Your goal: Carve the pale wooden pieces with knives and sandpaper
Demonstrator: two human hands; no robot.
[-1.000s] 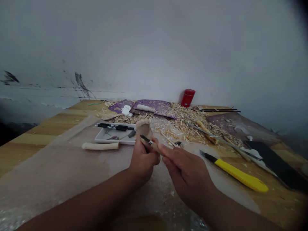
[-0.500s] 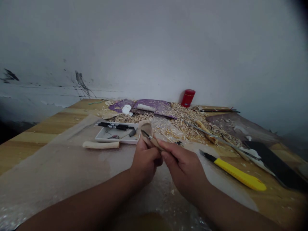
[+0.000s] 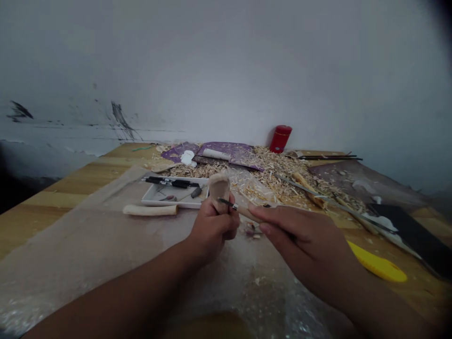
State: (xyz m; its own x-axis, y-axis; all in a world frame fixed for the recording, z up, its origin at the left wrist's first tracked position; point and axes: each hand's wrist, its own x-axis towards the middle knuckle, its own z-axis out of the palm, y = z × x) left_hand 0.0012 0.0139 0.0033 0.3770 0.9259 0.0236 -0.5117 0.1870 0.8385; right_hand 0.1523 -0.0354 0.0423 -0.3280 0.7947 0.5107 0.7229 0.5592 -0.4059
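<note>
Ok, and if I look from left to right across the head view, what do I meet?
Black wall smudge → wooden stick → left hand → right hand → yellow handle.

Knife (image 3: 247, 212) apparently at carved wood (image 3: 219, 186)

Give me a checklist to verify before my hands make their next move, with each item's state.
1. Left hand gripping the wooden piece: ok.
2. Right hand holding the carving knife by its handle: ok.
3. Left fingers well away from the blade: not ok, they look close beside it.
4. Yellow utility knife blade retracted: cannot tell, front end hidden.
5. Wood shavings cleared off the table: not ok.
</note>
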